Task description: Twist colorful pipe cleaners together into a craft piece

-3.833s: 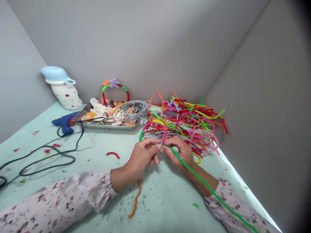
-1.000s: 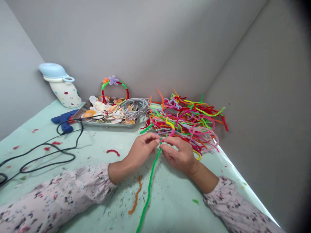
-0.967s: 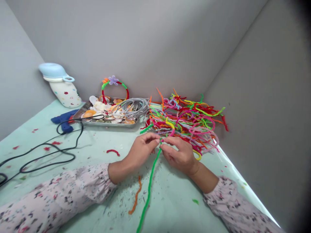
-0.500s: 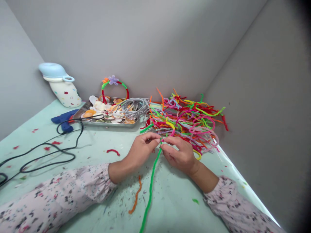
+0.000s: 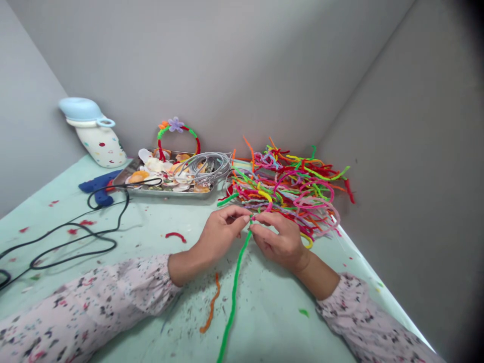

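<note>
My left hand [image 5: 219, 234] and my right hand [image 5: 280, 240] meet fingertip to fingertip over the pale green table [image 5: 159, 232]. Both pinch the top of a long green pipe cleaner [image 5: 233, 297], which trails down between my forearms toward me. A short green end [image 5: 228, 199] sticks out to the left above my left fingers. Just behind my hands lies a big heap of pipe cleaners in many colours [image 5: 291, 189].
A metal tray [image 5: 166, 190] with shells and grey wire hoops sits at the back, a decorated hoop [image 5: 177, 133] behind it. A blue glue gun [image 5: 99, 185] with black cord [image 5: 75, 237] lies left, near a white jug [image 5: 96, 136]. An orange piece [image 5: 210, 307] lies between my arms.
The green pipe cleaner's long tail, which ran down over my right forearm, now hangs between my arms. Over the last second my hands have barely moved.
</note>
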A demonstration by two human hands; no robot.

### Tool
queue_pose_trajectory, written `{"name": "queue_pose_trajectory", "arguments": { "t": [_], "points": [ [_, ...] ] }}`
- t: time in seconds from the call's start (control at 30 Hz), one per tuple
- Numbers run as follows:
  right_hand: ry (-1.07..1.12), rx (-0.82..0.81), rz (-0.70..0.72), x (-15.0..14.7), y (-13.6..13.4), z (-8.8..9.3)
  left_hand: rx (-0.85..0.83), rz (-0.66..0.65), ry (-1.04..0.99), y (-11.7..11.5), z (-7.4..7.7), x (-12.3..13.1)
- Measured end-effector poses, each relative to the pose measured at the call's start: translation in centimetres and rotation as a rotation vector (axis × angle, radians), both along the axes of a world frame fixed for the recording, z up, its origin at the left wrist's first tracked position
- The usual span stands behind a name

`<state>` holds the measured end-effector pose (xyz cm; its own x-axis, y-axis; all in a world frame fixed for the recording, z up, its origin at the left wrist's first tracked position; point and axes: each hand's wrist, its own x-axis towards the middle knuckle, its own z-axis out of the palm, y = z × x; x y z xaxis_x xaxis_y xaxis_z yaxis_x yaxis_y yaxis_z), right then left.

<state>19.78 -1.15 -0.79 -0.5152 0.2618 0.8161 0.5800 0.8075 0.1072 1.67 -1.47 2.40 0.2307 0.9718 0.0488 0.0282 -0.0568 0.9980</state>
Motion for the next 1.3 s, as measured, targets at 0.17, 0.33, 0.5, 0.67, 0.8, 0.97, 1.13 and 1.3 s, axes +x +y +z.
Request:
{"name": "queue_pose_trajectory", "arguments": {
  "t": [0.17, 0.33, 0.5, 0.67, 0.8, 0.97, 1.13, 1.3],
  "points": [
    [0.004, -0.008, 0.004, 0.0, 0.0, 0.1, 0.019, 0.003, 0.027, 0.0, -0.1, -0.1],
    [0.010, -0.012, 0.002, 0.0, -0.1, 0.2, 0.100, 0.013, 0.102, 0.0, -0.4, -0.2],
    [0.021, -0.013, 0.005, 0.0, 0.0, 0.2, 0.189, 0.015, 0.183, -0.1, -0.9, -0.4],
    [0.031, -0.019, 0.004, 0.0, 0.1, 0.2, 0.280, 0.000, 0.193, -0.2, -1.3, -0.4],
    [0.053, -0.038, -0.003, -0.1, 0.0, 0.2, 0.346, 0.001, 0.236, -0.2, -1.5, -0.5],
    [0.055, -0.050, -0.004, -0.2, 0.1, 0.2, 0.398, 0.014, 0.283, -0.2, -1.4, -0.6],
    [0.052, -0.064, -0.006, -0.1, 0.1, 0.2, 0.398, 0.015, 0.294, -0.2, -1.1, -0.6],
    [0.041, -0.066, 0.003, 0.0, 0.1, 0.1, 0.206, -0.039, 0.153, -0.1, -1.1, -0.5]
  ]
}}
